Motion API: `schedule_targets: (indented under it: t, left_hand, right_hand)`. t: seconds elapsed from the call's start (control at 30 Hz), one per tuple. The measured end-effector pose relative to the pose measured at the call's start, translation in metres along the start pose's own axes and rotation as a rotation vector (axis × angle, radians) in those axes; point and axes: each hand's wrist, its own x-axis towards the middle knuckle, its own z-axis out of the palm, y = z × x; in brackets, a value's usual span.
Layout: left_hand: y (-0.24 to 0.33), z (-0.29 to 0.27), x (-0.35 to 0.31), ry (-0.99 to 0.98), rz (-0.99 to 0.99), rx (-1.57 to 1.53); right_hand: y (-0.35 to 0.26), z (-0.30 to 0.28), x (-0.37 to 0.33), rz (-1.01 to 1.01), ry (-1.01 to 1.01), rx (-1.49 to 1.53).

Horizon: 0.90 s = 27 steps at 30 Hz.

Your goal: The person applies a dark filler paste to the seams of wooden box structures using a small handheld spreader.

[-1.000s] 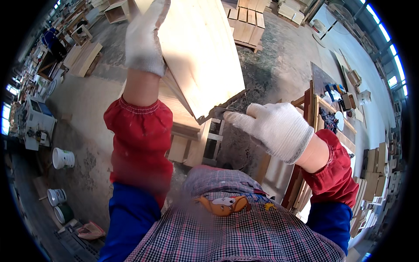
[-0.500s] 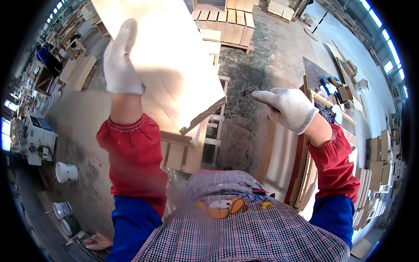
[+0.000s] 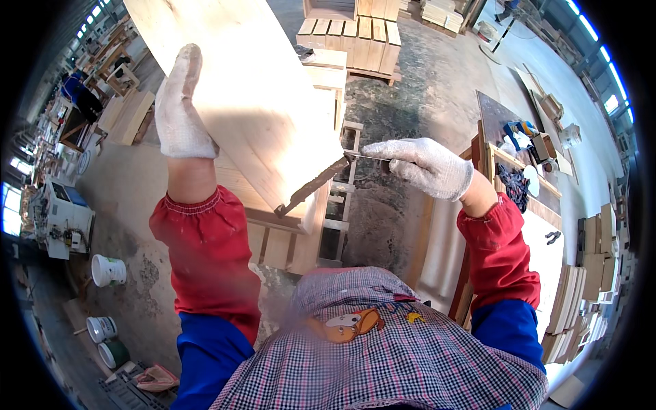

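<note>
A large pale wooden board (image 3: 253, 89) is held up tilted, covering much of the upper left. My left hand (image 3: 180, 109), in a white glove, grips its left edge with the thumb side lying along the face. A dark brown, rough-looking strip (image 3: 313, 184) runs along the board's near end. My right hand (image 3: 427, 167), also gloved, is closed on a thin metal tool (image 3: 369, 158) whose kind I cannot make out. The tool's tip meets or nearly meets the right corner of that brown end. Beneath lies a stack of similar boards (image 3: 273, 216).
Slatted wooden crates (image 3: 352, 42) stand ahead on a pallet. A bench (image 3: 502, 126) with tools and boxes is at right, with stacked boards (image 3: 566, 294) nearer. White buckets (image 3: 108, 270) stand on the floor at left. Another person (image 3: 76, 92) works far left.
My right hand has moved left to the board's corner, and the thin tool now shows there. The board and my left hand have shifted slightly left and nearer.
</note>
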Motion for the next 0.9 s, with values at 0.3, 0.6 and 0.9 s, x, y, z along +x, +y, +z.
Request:
schedule_targets:
  t: [0.3, 0.6, 0.9]
  left_hand:
    - [0.000, -0.005, 0.000, -0.025, 0.028, 0.052]
    - [0.005, 0.001, 0.004, 0.057, 0.041, 0.066]
    - [-0.005, -0.007, 0.012, 0.020, 0.071, 0.067]
  right_hand:
    - [-0.062, 0.013, -0.012, 0.177, 0.021, -0.310]
    - [-0.074, 0.083, -0.012, 0.288, 0.300, -0.392]
    - [-0.079, 0.097, -0.011, 0.297, 0.303, -0.300]
